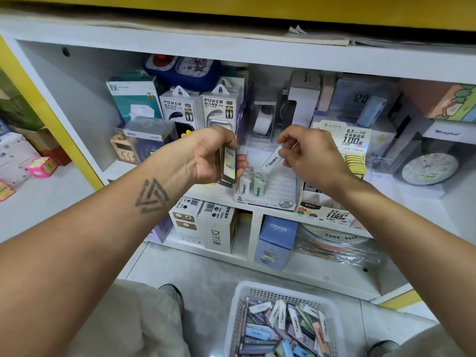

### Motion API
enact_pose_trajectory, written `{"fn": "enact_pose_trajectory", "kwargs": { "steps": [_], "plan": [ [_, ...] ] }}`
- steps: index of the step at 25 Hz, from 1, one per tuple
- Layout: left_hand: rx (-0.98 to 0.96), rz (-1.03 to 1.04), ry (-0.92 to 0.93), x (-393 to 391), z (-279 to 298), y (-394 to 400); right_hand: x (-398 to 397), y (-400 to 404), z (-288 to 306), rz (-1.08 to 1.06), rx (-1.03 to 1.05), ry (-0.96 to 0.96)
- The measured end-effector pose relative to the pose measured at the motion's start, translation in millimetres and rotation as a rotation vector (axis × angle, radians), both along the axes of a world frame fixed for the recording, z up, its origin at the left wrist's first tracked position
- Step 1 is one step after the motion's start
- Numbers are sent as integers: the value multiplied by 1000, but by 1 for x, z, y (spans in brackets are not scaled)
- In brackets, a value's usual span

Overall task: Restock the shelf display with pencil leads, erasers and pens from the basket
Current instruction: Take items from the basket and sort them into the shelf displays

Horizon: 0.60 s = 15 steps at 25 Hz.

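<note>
White plastic basket (233,315) near; left hand (211,157) grips dark lead cases (228,163), right hand (306,153) pinches white lead case (271,159); loose pinch risks dropping it.

Open slots are showing in the right half of the clear plastic slotted display tray (279,186), while a few white upright lead cases (253,185) are filling its left end. The yellow-stacked 0.7 HB card display box (356,150) is crowding the tray's right side, white power bank boxes (201,109) are walling off the back left, and the white shelf board (231,51) is capping access overhead. Bare grey floor (206,274) is lying open beside the white mesh basket (280,292).
</note>
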State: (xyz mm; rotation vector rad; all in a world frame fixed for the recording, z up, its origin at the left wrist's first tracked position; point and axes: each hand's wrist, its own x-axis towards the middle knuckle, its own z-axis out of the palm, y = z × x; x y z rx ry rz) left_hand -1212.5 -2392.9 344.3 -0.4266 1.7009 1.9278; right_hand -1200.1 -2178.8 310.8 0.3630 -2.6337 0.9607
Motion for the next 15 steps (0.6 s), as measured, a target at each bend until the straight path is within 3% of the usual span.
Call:
{"fn": "enact_pose_trajectory", "kwargs": {
  "steps": [15],
  "plan": [
    [-13,42,21,1,-1,-11,-25,-34,-31,61,127,34]
  ]
}}
